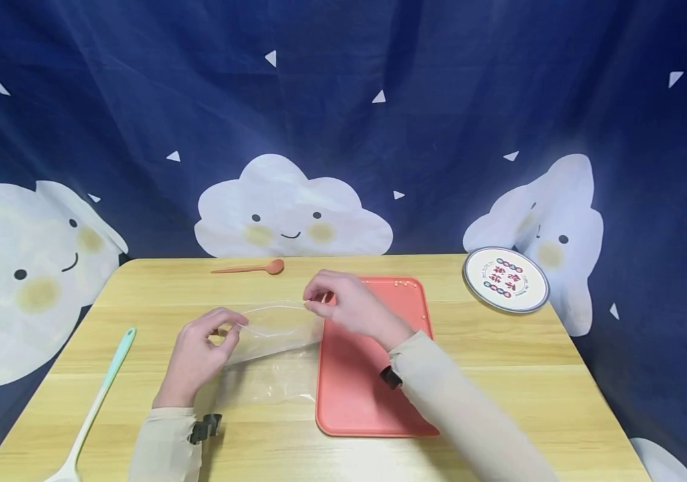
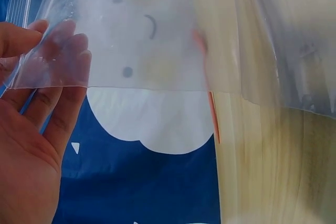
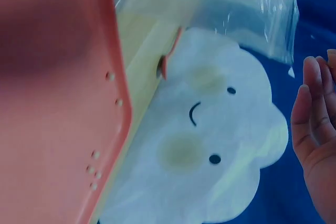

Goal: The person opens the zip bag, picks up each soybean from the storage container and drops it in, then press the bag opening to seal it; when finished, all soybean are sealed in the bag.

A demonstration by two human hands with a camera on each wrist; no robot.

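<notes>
My left hand (image 1: 195,351) pinches the zip edge of a clear zip-lock bag (image 1: 274,345) between thumb and index finger. In the left wrist view the other fingers stretch behind the see-through plastic (image 2: 152,72). The bag's mouth bows apart into a loop, while its lower part spreads over the table. At the mouth's right end is my right hand (image 1: 352,304), fingers bent, over the edge of a red tray (image 1: 373,395). The right wrist view shows these fingers (image 3: 310,114) loosely bent, just beside the bag's corner (image 3: 286,51), with a gap between them.
Several small pale kernels (image 1: 404,283) lie along the tray's far edge. An orange spoon (image 1: 274,267) lies at the back of the wooden table (image 1: 500,402). A white plate (image 1: 506,298) stands at the back right, and a long pale-green-handled utensil (image 1: 99,402) lies on the left.
</notes>
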